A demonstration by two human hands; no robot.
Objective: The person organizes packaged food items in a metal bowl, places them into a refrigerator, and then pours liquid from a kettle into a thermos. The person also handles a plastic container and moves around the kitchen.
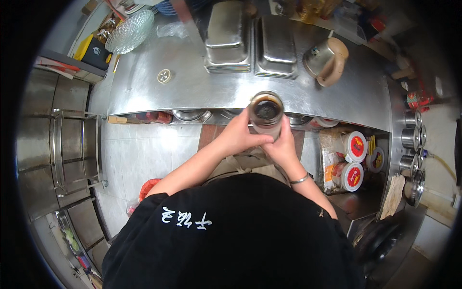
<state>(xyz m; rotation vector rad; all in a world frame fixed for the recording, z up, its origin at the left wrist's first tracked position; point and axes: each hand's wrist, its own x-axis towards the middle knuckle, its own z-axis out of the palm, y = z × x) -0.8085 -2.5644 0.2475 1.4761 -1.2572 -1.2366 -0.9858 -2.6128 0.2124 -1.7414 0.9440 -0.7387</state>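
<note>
Between both palms I hold a clear cup or jar [266,124] upright, its open mouth facing me and dark liquid inside. My left hand [240,135] wraps its left side, the thumb lying across the front. On the right side, my right hand [281,142] grips it low, and a bracelet circles that wrist. The vessel is just off the front edge of a stainless steel worktop [223,90]. A round metal-topped lid [164,76] lies on the steel to the left; whether it belongs to the vessel I cannot tell.
Two stacks of upturned steel pans [227,39] [276,45] stand at the back. To their right is a steel jug with a beige handle [326,61]. A glass bowl [130,32] sits at the far left. Lidded tubs [352,177] fill the right lower shelf; a metal trolley [75,151] stands left.
</note>
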